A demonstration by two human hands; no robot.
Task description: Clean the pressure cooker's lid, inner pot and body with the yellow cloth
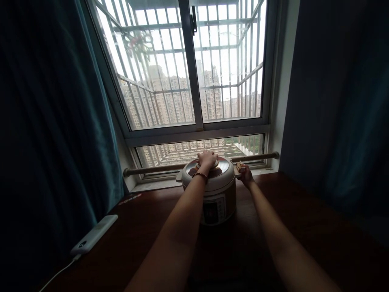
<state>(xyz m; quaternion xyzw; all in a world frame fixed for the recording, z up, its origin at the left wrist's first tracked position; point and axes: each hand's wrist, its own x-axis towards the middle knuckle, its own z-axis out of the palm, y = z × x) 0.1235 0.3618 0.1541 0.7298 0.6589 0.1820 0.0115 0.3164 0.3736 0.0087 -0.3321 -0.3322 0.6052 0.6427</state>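
Observation:
A rounded electric cooker (213, 184) with a dark front panel stands on the dark wooden table near the window. On top of its shiny lid, my left hand (208, 159) is closed around the lid's round knob; a bracelet circles that wrist. My right hand (245, 174) is at the cooker's right side, its fingers closed around the side handle (240, 167). The left side handle (179, 177) of the cooker is free. My left forearm covers part of the cooker's front.
A white power strip or similar device (95, 234) with a cable lies at the table's left. Behind the cooker a horizontal rail (154, 169) crosses below the barred window. Blue curtains (82, 121) hang on both sides. Small coloured marks are at the table's back left edge.

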